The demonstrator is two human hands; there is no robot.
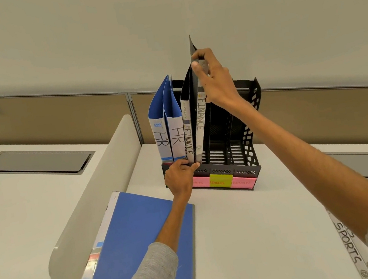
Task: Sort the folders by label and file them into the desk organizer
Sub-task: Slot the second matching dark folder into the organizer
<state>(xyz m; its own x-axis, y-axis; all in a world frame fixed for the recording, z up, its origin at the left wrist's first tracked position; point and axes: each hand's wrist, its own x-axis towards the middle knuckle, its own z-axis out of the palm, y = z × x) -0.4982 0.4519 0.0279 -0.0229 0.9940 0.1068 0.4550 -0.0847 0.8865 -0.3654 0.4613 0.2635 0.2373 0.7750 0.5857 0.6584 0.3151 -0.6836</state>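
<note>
Blue folder (pixel 138 250) flat on worktop (pixel 254 236), under my left forearm. SPORTS folder (pixel 350 255) at right edge. Left grip (pixel 180 176) at desk organizer (pixel 240 154) front lip, touching foot of first FINANCE folder (pixel 188 133); cannot tell if pinching. Right grip (pixel 212 81) pinches top of second FINANCE folder (pixel 200 124), upright in organizer beside first. HR folders (pixel 166 127) leftmost.

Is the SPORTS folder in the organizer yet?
No, the SPORTS folder lies flat on the desk, apart from the organizer.
</note>
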